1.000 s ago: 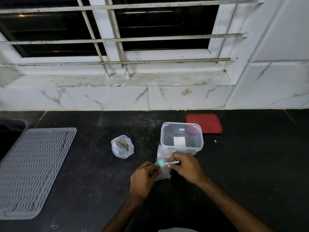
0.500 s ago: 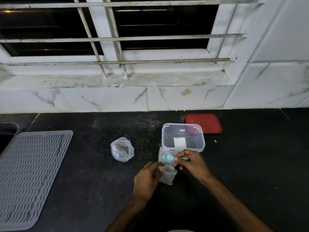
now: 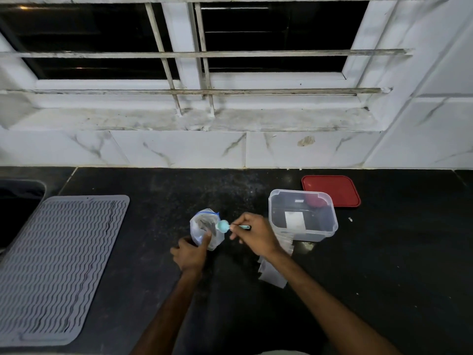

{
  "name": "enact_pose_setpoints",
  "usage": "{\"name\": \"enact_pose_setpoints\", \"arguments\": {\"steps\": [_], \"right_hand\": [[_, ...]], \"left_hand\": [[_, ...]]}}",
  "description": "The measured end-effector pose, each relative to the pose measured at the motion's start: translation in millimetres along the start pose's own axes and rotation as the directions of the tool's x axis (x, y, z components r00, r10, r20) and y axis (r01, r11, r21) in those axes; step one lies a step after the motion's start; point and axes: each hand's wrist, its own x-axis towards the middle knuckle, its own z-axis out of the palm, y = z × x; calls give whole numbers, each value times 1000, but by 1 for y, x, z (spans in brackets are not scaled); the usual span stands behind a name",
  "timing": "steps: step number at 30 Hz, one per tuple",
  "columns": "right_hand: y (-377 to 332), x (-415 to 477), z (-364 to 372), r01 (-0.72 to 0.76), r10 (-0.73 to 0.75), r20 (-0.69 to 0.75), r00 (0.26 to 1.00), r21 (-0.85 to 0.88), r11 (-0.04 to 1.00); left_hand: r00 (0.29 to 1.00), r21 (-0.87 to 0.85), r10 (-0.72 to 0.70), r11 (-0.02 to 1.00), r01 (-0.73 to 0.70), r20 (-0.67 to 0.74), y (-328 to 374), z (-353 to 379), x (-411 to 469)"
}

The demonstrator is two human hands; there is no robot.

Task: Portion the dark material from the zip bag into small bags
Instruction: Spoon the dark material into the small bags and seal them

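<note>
The clear zip bag (image 3: 202, 226) with a blue seal strip stands on the black counter (image 3: 396, 252), dark material showing inside. My left hand (image 3: 190, 253) grips its near side. My right hand (image 3: 256, 234) pinches a small teal spoon (image 3: 225, 226) whose bowl hovers at the bag's open mouth. A small clear bag (image 3: 271, 274) lies flat on the counter beside my right forearm. More small bags (image 3: 286, 239) are stacked against the tub, partly hidden by my right hand.
A clear plastic tub (image 3: 303, 218) stands right of my hands, its red lid (image 3: 331, 190) lying behind it. A grey ridged drying mat (image 3: 56, 262) covers the left counter, beside a sink edge (image 3: 20, 193). The tiled wall and barred window rise behind.
My left hand let go of the small bag and took hold of the zip bag. My right hand carried the spoon left to the zip bag's mouth. The small bag now lies on the counter.
</note>
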Motion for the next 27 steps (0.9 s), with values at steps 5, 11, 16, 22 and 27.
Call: {"name": "enact_pose_setpoints", "arguments": {"steps": [5,11,16,22,27], "right_hand": [[15,33,52,-28,30,2,1000,-315,949],[10,34,74,111,-70,89,994,-652,750],[3,29,78,377,-124,362,924,-807,455],[8,24,68,404,-170,367,915,-831,383],[6,24,61,238,-78,230,970,-838,490]], "left_hand": [[998,-166,32,986,-22,58,-11,-5,12],[998,-200,52,979,-43,40,-8,-19,8],[996,-185,81,980,-72,45,-10,-23,10],[983,-118,134,986,-119,129,-23,-23,22],[967,-37,218,976,-215,135,-22,-22,27]]}}
